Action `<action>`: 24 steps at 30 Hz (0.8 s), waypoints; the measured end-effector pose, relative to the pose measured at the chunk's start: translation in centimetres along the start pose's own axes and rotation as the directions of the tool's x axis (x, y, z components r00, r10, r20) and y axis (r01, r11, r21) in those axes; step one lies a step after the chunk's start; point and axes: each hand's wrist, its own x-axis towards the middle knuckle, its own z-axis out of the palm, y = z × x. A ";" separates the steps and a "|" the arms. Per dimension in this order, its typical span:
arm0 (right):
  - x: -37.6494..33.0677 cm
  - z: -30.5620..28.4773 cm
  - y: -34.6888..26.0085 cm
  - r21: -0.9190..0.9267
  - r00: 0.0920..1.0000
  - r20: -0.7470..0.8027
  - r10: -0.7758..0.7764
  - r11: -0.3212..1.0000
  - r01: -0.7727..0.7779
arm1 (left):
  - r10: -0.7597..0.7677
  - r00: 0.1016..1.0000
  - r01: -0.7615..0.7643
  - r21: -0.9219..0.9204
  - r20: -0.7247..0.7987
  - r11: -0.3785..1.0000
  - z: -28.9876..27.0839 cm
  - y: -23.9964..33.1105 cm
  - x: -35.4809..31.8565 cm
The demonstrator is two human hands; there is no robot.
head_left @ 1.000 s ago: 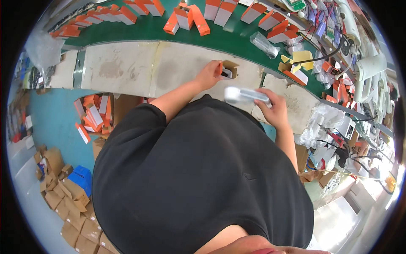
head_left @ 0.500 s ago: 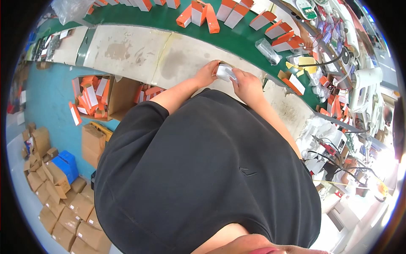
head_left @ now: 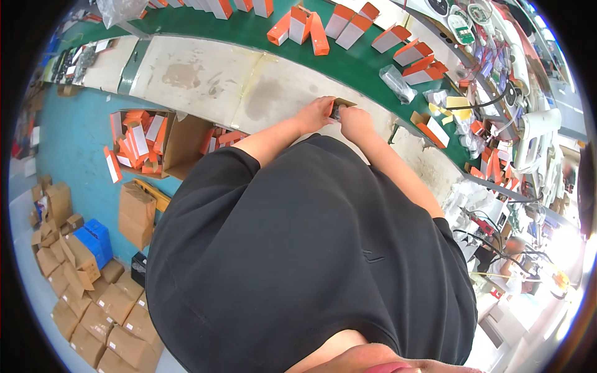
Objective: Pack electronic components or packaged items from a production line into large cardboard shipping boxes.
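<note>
Just above frame centre I see my left hand (head_left: 315, 114) and right hand (head_left: 356, 122) both pinching a small orange-and-brown cardboard box (head_left: 339, 107) between them (its long axis running left-right, equally near each).

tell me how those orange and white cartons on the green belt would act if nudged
The orange and white cartons look like thin folded card, so probably light and easy to slide. Several lie tipped over, so upright ones likely topple readily. Flat faces mean they should not roll.

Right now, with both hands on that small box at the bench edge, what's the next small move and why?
Probably press the small box shut. The left hand and right hand meet around it, a brown flap sticks out, and something dark sits between the fingers, too small to identify.
</note>
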 end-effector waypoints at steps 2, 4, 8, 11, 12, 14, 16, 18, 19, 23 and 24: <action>-0.2 -1.0 -0.1 0.097 0.999 -0.045 0.010 0.995 -0.005 | 0.011 1.000 -0.011 0.029 -0.004 1.000 0.1 -0.8 -0.1; -1.1 -2.8 -0.5 0.139 0.998 -0.069 -0.001 0.990 0.011 | -0.007 1.000 0.007 0.030 -0.016 1.000 0.6 -1.4 -0.2; -2.1 -2.9 0.0 0.162 0.997 -0.077 -0.005 0.987 0.017 | -0.009 1.000 0.009 0.013 -0.005 1.000 1.1 -2.5 0.2; -0.8 -2.3 -0.1 -0.003 0.999 -0.045 0.022 1.000 -0.022 | 0.068 0.998 -0.068 0.026 0.010 0.997 1.3 -3.2 0.9; 0.1 -1.8 -0.4 -0.001 0.999 -0.042 0.023 1.000 -0.023 | 0.066 0.998 -0.066 0.025 0.012 0.997 1.0 -3.8 1.0; 1.5 -1.0 -0.9 -0.153 0.988 0.116 0.102 0.985 -0.084 | 0.151 0.975 -0.147 -0.038 0.163 0.988 0.2 -5.2 1.7; 2.7 -0.9 -1.6 -0.165 0.988 0.124 0.089 0.984 -0.068 | 0.162 0.965 -0.158 -0.036 0.205 0.987 -0.6 -6.7 2.4; 3.6 -0.2 -1.5 -0.171 0.987 0.138 0.083 0.983 -0.059 | 0.172 0.951 -0.167 -0.041 0.256 0.985 -1.6 -6.8 3.1; 3.2 0.3 -0.5 -0.182 0.989 0.134 0.058 0.983 -0.033 | 0.172 0.909 -0.161 -0.062 0.380 0.985 -2.6 -4.6 4.3; 2.1 -0.5 -0.4 -0.145 0.974 0.052 -0.221 0.963 0.226 | 0.212 0.863 -0.146 -0.175 0.459 0.974 -3.7 -3.3 5.0; 1.6 -1.4 -0.6 -0.142 0.970 0.055 -0.236 0.960 0.242 | 0.185 0.826 -0.087 -0.204 0.532 0.975 -3.9 -3.6 4.8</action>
